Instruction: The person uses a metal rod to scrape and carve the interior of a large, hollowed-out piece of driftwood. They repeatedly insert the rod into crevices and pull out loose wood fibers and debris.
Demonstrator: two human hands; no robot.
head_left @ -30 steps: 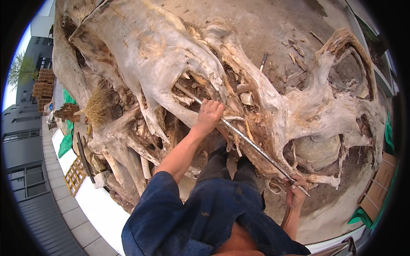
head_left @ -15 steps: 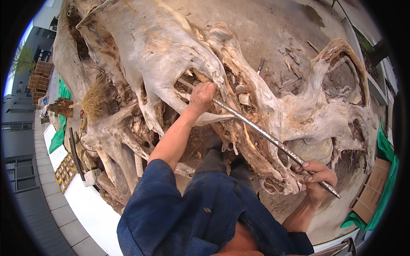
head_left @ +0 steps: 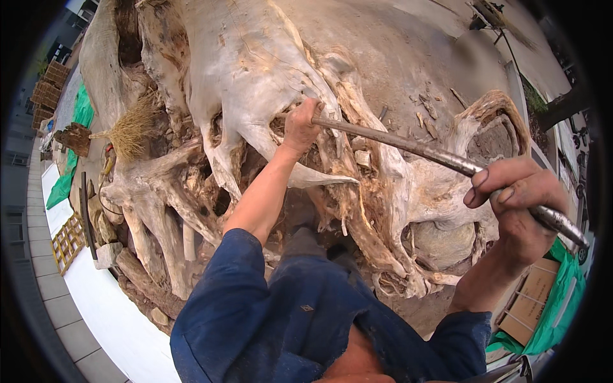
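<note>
Both my hands grip one long metal bar [head_left: 402,145], worn and silvery. My left hand [head_left: 301,127] is closed round its far part, up against a hollow in a big weathered tree stump [head_left: 246,76] with tangled roots. Closer to me, my right hand [head_left: 520,201] wraps the near part, raised on the right, and the bar's end sticks out past my fingers. The bar's far tip is hidden behind my left hand. A pale pointed root [head_left: 319,179] runs just below my left wrist.
A straw hand broom [head_left: 133,135] rests on the roots at left. Around the stump lie a stone [head_left: 440,244], wood chips [head_left: 426,121], a wooden lattice [head_left: 71,242], a white sheet [head_left: 115,313], green plastic [head_left: 565,300] and a cardboard box [head_left: 530,300].
My right hand has risen up and to the right with the near end of the bar, so the bar lies flatter. My left hand has shifted slightly up, still on it.
</note>
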